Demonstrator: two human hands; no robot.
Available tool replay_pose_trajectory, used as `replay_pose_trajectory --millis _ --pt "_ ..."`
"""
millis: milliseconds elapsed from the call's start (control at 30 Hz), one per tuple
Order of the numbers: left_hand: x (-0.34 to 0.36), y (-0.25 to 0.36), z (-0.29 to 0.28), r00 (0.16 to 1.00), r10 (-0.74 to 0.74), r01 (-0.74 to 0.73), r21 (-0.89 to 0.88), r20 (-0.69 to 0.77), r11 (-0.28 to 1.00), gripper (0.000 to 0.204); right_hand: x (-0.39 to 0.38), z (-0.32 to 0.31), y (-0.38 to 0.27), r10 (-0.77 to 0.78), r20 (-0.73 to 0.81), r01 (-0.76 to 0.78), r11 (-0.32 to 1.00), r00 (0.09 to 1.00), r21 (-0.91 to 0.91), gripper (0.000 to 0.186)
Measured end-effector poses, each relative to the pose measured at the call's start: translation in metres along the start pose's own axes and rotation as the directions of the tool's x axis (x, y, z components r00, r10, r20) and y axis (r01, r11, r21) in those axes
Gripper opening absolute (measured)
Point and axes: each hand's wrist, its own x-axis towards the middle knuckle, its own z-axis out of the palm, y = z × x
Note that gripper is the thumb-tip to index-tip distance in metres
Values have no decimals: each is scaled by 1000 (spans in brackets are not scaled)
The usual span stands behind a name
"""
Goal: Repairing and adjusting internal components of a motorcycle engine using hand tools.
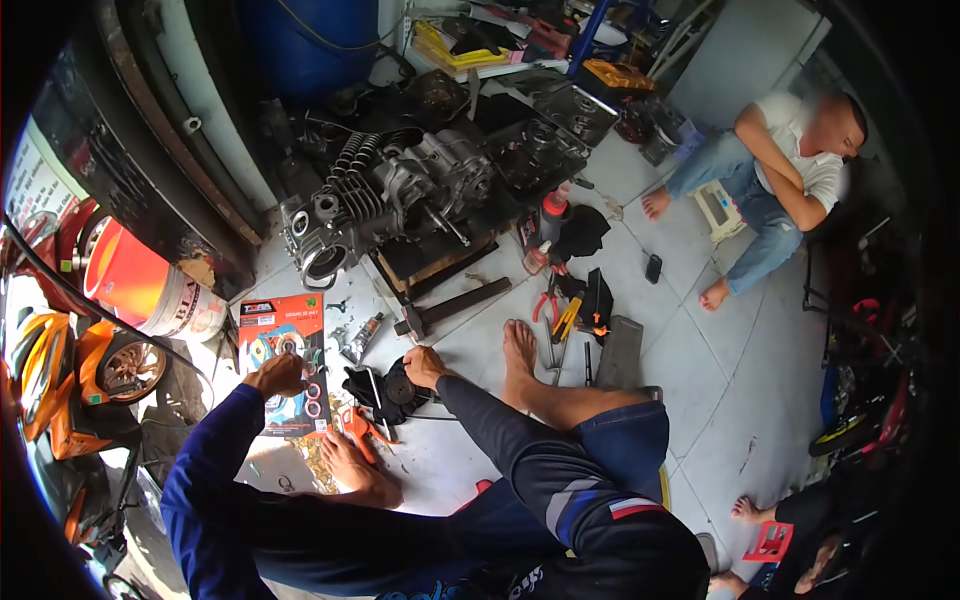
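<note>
One card [283, 322] (red) lies under the left hand [276, 376].

Workshop edges: bikes, barrel, onlooker.
Upper left, blue barrel [305, 45]; left edge, orange motorbike [88, 372] below a red-and-white bucket [128, 272]; upper right, seated person [800, 165], white shirt, jeans, barefoot.

Gasket packet [284, 338], on tiled floor [735, 385]; clock centre. Motorcycle [55, 375]: nine o'clock. Bucket [150, 280]: ten. Drum [310, 45]: twelve, behind engine. Engine [430, 190]: one, on low desk [435, 262]. Bottle [550, 222]: two. Pliers [545, 305]: near three.
</note>
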Motion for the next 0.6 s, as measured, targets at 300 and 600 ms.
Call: replay_pose_trajectory --millis 300,600 --pt "14 24 -15 999 53 -53 17 -4 998 34 -3 9 -20 36 -200 -7 989 979 145 16" --pt "12 20 -8 994 87 -83 47 -70 995 27 -16 -2 -30 3 -19 -4 998 1000 -62 21"
